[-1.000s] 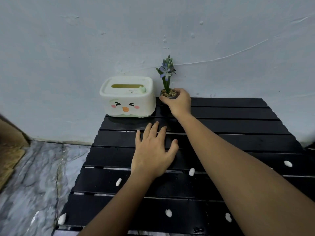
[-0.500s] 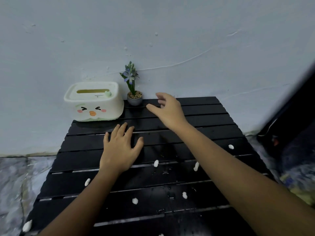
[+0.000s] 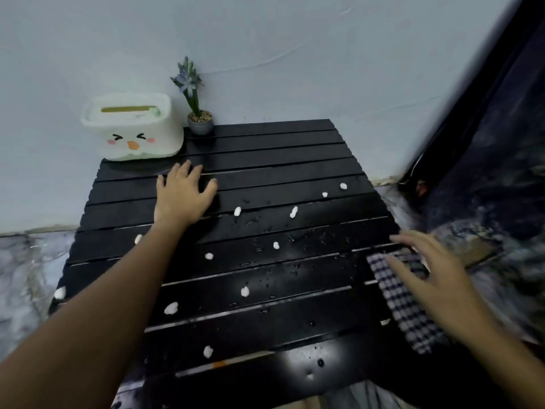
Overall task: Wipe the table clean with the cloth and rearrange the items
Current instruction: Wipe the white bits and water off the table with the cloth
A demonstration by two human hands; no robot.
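Note:
A black slatted table point(image 3: 265, 160) carries several small white bits point(image 3: 237, 211) and water drops. At its back left stand a white tissue box with a cartoon face point(image 3: 132, 128) and, right beside it, a small grey pot with a purple flower point(image 3: 200, 122). A blue-and-white checked cloth point(image 3: 404, 308) lies on the table's right edge. My left hand point(image 3: 182, 193) rests flat on the slats, fingers spread, in front of the tissue box. My right hand point(image 3: 433, 270) hovers over the cloth's far end with fingers spread, blurred; whether it touches the cloth is unclear.
A pale wall point(image 3: 265, 39) runs right behind the table. Marble-patterned floor point(image 3: 26, 276) shows at the left. A dark curtain or panel point(image 3: 501, 128) stands to the right of the table.
My right hand let go of the flower pot, drew back and swung right to the checked cloth. The view turned right, bringing the cloth into sight. My left hand stayed flat on the table.

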